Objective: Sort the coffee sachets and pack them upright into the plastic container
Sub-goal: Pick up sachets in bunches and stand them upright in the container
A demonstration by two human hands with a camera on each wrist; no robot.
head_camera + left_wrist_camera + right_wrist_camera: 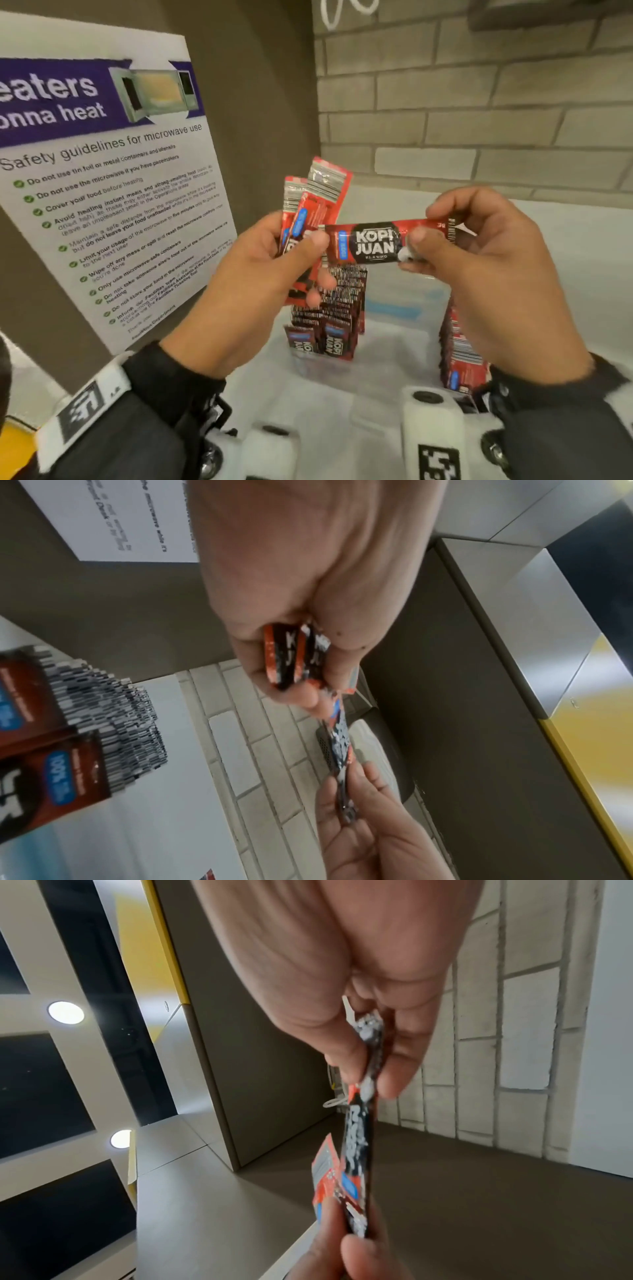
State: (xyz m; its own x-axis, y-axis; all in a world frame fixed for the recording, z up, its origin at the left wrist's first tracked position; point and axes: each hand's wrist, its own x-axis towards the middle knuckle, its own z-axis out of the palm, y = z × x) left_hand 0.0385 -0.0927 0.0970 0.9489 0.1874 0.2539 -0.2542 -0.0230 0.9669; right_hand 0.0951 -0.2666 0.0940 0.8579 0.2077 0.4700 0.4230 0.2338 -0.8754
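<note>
Head view: the left hand (pixel 260 274) grips a small fan of red and black foil coffee sachets (pixel 315 202), standing upright, and its thumb also pinches one end of a single red and black sachet with white brand lettering (pixel 371 245). The right hand (pixel 479 260) pinches the other end of this single sachet, which lies level between both hands, above the clear plastic container (pixel 394 342). Inside the container, one packed row of upright sachets (pixel 329 315) stands below the left hand, and a second row (pixel 459 346) leans at the container's right wall. I judge the step in hand is sorting: the single sachet is being joined to, or taken from, the fan. The next move probably calls for turning it upright and lowering it between the rows. The middle of the container looks open, so there is room. A white poster with a purple band (pixel 102 178) stands to the left of the container.

Left wrist view: the left hand (pixel 291 593) is curled around the sachet ends (pixel 294 658); the right hand (pixel 359 818) holds the far end of the single sachet (pixel 339 739).

Right wrist view: the right hand (pixel 359 993) pinches the single sachet (pixel 358 1150) edge-on, thumb against fingers.
</note>
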